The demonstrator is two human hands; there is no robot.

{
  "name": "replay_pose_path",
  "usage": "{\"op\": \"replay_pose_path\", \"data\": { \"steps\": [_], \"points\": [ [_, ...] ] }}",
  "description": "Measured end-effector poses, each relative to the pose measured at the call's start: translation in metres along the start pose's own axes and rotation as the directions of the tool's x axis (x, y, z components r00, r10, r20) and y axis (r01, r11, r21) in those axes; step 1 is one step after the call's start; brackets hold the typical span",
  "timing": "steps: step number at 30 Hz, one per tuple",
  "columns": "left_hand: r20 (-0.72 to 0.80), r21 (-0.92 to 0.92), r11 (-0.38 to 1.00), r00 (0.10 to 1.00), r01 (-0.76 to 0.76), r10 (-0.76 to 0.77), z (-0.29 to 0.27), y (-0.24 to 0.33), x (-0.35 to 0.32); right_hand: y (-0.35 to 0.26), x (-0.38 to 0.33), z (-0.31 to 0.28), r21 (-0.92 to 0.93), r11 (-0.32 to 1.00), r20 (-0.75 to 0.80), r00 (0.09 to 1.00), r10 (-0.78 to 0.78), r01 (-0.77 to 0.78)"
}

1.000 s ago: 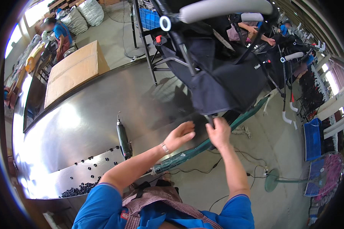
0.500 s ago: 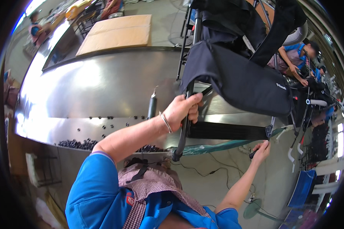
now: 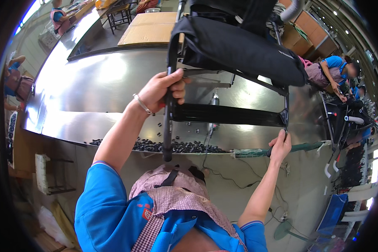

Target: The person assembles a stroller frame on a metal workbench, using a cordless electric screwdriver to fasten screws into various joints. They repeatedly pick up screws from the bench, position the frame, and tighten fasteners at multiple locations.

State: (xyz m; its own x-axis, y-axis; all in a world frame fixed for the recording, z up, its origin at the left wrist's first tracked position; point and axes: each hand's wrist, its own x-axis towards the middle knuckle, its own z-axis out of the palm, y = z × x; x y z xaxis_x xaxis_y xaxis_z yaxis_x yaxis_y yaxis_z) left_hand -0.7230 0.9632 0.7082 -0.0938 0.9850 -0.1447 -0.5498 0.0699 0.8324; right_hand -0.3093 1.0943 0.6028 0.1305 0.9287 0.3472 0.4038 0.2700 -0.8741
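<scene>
A black tubular stroller frame [image 3: 167,130] with a black fabric seat [image 3: 243,50] is held tilted over the metal table, its legs toward me. My left hand [image 3: 166,90] is closed around the left tube, just above a flat black crossbar [image 3: 227,115]. On the right, my right hand [image 3: 280,146] grips the lower end of the other tube, its fingertips partly hidden. Behind the crossbar lies a powered screwdriver [image 3: 214,101] with a cord. Several small black plastic parts [image 3: 168,145] are scattered along the table's near edge.
The shiny metal table [image 3: 92,96] spans the front, with a cardboard sheet [image 3: 149,29] at its far side. A green wrapped edge [image 3: 256,153] runs at the right. Cables [image 3: 235,183] lie on the floor. A co-worker [image 3: 334,75] handles another frame at the right.
The frame has shifted left and swung more upright to my view, with both hands still on it. The screwdriver now shows behind the crossbar. My view has turned slightly.
</scene>
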Motion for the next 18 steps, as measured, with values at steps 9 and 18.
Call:
{"op": "replay_pose_path", "data": {
  "steps": [9, 18],
  "points": [
    [-0.085, 0.038, 0.988, 0.985, -0.149, 0.152, -0.086, 0.089, -0.092, -0.148, -0.041, 0.043, 0.196, 0.980, 0.274, 0.958, -0.086, 0.032],
    [-0.069, -0.103, 0.990, 0.994, -0.097, 0.090, -0.126, 0.156, -0.102, -0.232, -0.018, 0.053, 0.243, 0.968, 0.544, 0.835, -0.078, -0.068]
  ]
}}
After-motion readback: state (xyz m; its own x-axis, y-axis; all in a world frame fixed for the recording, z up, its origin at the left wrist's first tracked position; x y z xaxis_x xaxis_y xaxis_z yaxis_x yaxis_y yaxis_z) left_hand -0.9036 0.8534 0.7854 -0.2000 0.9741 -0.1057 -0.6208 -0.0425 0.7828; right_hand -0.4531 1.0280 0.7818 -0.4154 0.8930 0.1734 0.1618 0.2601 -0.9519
